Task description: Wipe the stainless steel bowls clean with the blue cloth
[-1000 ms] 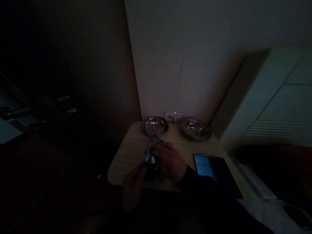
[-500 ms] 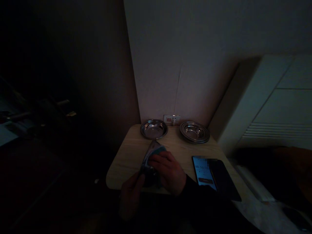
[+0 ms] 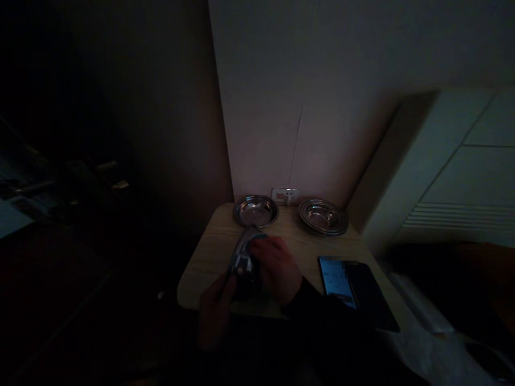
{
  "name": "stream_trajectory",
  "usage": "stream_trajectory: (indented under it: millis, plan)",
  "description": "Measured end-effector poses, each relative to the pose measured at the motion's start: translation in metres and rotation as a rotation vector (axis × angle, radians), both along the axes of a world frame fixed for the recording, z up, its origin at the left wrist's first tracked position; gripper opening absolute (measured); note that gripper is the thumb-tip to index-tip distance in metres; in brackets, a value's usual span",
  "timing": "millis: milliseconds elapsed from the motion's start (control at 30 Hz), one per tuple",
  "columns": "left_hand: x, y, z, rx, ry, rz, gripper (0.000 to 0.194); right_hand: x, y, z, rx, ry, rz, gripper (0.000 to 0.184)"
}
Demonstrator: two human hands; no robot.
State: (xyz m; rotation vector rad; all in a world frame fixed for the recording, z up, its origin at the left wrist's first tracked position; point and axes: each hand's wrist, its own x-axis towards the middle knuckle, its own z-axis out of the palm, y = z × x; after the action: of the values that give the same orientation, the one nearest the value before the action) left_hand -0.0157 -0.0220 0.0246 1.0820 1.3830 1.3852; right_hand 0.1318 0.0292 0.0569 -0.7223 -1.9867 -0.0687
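My left hand (image 3: 215, 308) pinches the near edge of a shiny metal bowl (image 3: 243, 261), which it holds tilted over the front of the small table. With bent fingers my right hand (image 3: 279, 271) presses a teal cloth (image 3: 260, 236) against the bowl's surface. Most of the cloth is hidden under the fingers, and the bowl's lower part is lost in shadow. Behind the hands, a metal dish (image 3: 256, 214) lies near the table's back edge. To its right sits a stack of metal dishes (image 3: 322, 219).
The wooden table (image 3: 205, 262) has rounded corners and stands against a wall with a socket (image 3: 285, 195) and plug. A lit phone (image 3: 336, 279) lies at right on a dark flat object (image 3: 374, 297). A pale panelled headboard (image 3: 454, 171) rises at right. The room is dim.
My right hand and the cloth have shifted back and forth over the bowl, whose tilt varies slightly. My left hand keeps its grip. The dishes and phone have stayed put.
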Motion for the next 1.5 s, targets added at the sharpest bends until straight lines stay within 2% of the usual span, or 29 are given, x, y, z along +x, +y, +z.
stream_trajectory:
  millis: [100,167,200,267,367,533,667,700,767,833,967,1100,1200,1333,1433,1500]
  plan:
    - [-0.001,-0.002,-0.001,0.022,0.004,-0.036,0.046,0.002,0.007,-0.002,0.041,-0.049,0.101,0.032]
    - [-0.001,-0.004,-0.002,-0.001,0.004,-0.040,0.045,0.004,0.009,-0.004,-0.060,0.060,-0.054,0.037]
    - [-0.001,-0.005,-0.003,-0.020,0.017,-0.021,0.045,0.005,0.009,-0.005,-0.073,0.074,-0.076,0.038]
    - [-0.001,-0.007,-0.003,-0.047,0.035,0.026,0.046,0.005,0.004,-0.006,-0.094,0.067,-0.029,0.037]
    - [-0.001,-0.006,-0.001,-0.037,0.023,0.010,0.046,0.002,-0.002,-0.008,-0.082,0.067,0.086,0.035]
    - [-0.002,-0.004,-0.002,-0.021,-0.065,0.016,0.043,-0.008,-0.003,-0.007,-0.190,0.219,-0.026,0.038]
    - [-0.001,-0.003,-0.003,-0.013,-0.084,0.028,0.044,-0.012,-0.002,-0.009,-0.153,0.202,0.205,0.037]
    - [-0.001,-0.004,-0.002,-0.013,-0.082,0.037,0.045,-0.011,0.003,-0.010,-0.221,0.257,0.207,0.036]
    - [0.001,-0.004,0.003,-0.051,-0.074,0.076,0.048,-0.003,0.017,-0.013,-0.506,0.494,0.140,0.036]
    - [0.002,-0.005,0.008,-0.086,-0.061,0.107,0.051,0.006,0.034,-0.019,-0.710,0.693,0.065,0.030]
    - [-0.001,-0.006,0.010,-0.117,-0.015,0.178,0.056,0.025,0.053,-0.036,-0.826,0.903,0.004,0.013]
    - [-0.004,-0.006,0.007,-0.110,0.099,0.176,0.055,0.041,0.049,-0.041,-0.920,1.078,0.042,0.008]
    - [-0.003,-0.007,0.007,-0.102,0.167,0.156,0.052,0.050,0.042,-0.037,-0.960,1.134,0.088,0.013]
    - [0.003,-0.009,0.009,-0.087,0.161,0.084,0.048,0.056,0.032,-0.034,-0.966,1.131,0.106,0.018]
    - [0.004,-0.009,0.012,-0.104,0.155,0.143,0.047,0.063,0.029,-0.036,-0.924,1.077,0.103,0.016]
    - [0.004,-0.009,0.014,-0.127,0.151,0.182,0.047,0.071,0.031,-0.036,-0.852,0.951,0.068,0.010]
